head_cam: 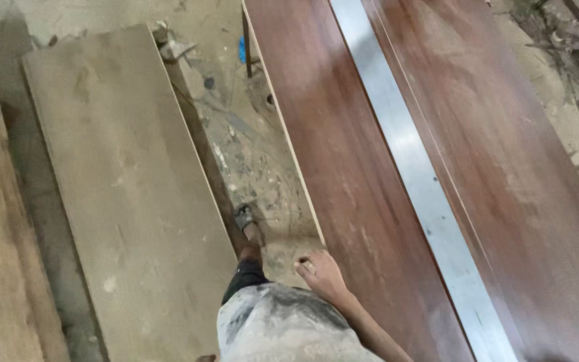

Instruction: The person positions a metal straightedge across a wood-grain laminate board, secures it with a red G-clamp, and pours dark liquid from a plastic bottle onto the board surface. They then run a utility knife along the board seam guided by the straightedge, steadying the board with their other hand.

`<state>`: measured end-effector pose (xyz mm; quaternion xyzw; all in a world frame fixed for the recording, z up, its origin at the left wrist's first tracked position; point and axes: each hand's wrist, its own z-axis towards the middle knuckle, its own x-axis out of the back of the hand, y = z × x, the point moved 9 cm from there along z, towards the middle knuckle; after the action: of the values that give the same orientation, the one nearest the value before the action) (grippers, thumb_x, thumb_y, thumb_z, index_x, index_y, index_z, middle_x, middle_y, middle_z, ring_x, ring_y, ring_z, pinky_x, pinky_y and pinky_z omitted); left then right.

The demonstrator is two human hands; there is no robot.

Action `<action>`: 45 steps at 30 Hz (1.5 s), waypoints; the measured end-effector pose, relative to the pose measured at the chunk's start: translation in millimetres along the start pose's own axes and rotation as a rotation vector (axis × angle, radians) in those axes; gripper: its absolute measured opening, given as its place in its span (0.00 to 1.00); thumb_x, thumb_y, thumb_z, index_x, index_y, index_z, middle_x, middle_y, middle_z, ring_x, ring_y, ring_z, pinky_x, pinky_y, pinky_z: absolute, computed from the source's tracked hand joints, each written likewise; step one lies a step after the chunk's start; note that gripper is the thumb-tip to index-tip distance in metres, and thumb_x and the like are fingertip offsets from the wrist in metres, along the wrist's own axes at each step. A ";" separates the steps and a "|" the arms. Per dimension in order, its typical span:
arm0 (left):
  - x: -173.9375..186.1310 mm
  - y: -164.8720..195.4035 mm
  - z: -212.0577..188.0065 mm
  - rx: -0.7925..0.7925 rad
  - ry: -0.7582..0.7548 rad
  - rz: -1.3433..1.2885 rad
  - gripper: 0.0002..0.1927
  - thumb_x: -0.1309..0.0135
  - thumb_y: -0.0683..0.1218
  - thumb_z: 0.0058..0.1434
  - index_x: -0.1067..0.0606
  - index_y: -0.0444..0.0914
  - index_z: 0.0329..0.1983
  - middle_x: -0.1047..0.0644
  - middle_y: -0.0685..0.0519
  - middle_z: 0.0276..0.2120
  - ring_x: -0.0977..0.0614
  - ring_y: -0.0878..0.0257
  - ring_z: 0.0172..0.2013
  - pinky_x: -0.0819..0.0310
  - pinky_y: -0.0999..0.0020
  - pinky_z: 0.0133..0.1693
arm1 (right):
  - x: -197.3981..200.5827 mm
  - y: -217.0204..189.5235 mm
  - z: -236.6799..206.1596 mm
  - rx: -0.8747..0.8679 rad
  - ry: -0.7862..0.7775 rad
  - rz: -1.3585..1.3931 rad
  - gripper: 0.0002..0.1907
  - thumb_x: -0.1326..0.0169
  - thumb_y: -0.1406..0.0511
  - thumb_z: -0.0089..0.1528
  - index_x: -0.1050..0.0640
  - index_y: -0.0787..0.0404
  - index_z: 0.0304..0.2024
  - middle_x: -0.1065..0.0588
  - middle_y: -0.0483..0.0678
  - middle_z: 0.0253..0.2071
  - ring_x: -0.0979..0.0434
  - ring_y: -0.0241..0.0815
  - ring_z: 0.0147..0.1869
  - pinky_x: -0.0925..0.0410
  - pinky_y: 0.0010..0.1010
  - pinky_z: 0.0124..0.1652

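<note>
Nearest to you, at the bottom of the view, your dust-streaked shirt (289,328) fills the foreground. Only one of your hands shows, and its arm comes up from the lower right, so it is taken here as your right hand (321,271). It hangs loosely curled at the near left edge of the reddish-brown laminated board (343,167), with nothing pinched in its fingers; whether it touches the edge or hangs just beside it, you cannot tell. Your left hand is out of view.

Just past the hand, your sandalled foot (244,218) stands on the debris-strewn concrete floor (249,154), in the narrow gap between the reddish board and a pale plywood sheet (122,181) on your left.

Running away from you along the reddish board lies a long metal straightedge (410,161), resting flat and unheld, parallel to a fine line on the surface beside it.

As a judgement: the unheld straightedge could slide if the board is bumped, and the scraps underfoot in that gap could trip you.
</note>
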<state>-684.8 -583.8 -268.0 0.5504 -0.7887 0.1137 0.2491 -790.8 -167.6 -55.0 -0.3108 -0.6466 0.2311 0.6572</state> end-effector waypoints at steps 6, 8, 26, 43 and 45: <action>68.4 316.0 32.2 -0.422 0.087 -0.123 0.28 0.53 0.52 0.71 0.34 0.36 0.71 0.30 0.39 0.66 0.30 0.44 0.66 0.36 0.48 0.64 | 2.1 -29.4 189.2 0.007 -0.111 -0.037 0.18 0.44 0.54 0.62 0.19 0.61 0.44 0.22 0.57 0.45 0.26 0.60 0.53 0.34 0.48 0.53; 86.4 449.2 30.4 -0.484 0.038 -0.315 0.29 0.52 0.52 0.71 0.36 0.37 0.72 0.34 0.40 0.68 0.33 0.45 0.67 0.38 0.49 0.64 | 27.9 -29.0 252.0 -0.075 -0.069 -0.014 0.19 0.44 0.53 0.62 0.18 0.60 0.45 0.22 0.57 0.46 0.25 0.60 0.54 0.33 0.47 0.54; 113.2 926.4 109.3 -0.660 0.091 -0.014 0.32 0.51 0.60 0.71 0.33 0.35 0.69 0.27 0.36 0.60 0.26 0.41 0.60 0.34 0.49 0.60 | 62.7 -45.3 843.0 0.136 0.054 -0.097 0.21 0.47 0.50 0.66 0.22 0.58 0.49 0.24 0.56 0.45 0.25 0.58 0.53 0.32 0.50 0.52; 134.7 1487.1 186.6 -1.106 -0.228 0.130 0.19 0.42 0.50 0.66 0.24 0.28 0.49 0.20 0.36 0.42 0.19 0.42 0.44 0.25 0.53 0.48 | 192.4 100.7 1164.6 -0.538 0.915 0.261 0.20 0.41 0.56 0.69 0.24 0.62 0.57 0.22 0.54 0.55 0.20 0.49 0.59 0.25 0.41 0.57; 119.7 1594.6 137.3 -1.488 -0.033 0.541 0.16 0.47 0.47 0.70 0.24 0.31 0.55 0.21 0.34 0.48 0.21 0.37 0.49 0.29 0.48 0.50 | 206.8 122.8 1136.3 -0.588 1.102 0.128 0.21 0.41 0.56 0.68 0.25 0.63 0.58 0.25 0.55 0.58 0.24 0.54 0.63 0.27 0.43 0.58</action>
<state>-2228.6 -155.8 -171.5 0.0299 -0.7675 -0.3952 0.5039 -1895.9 188.9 -29.3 -0.5902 -0.2293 -0.1118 0.7659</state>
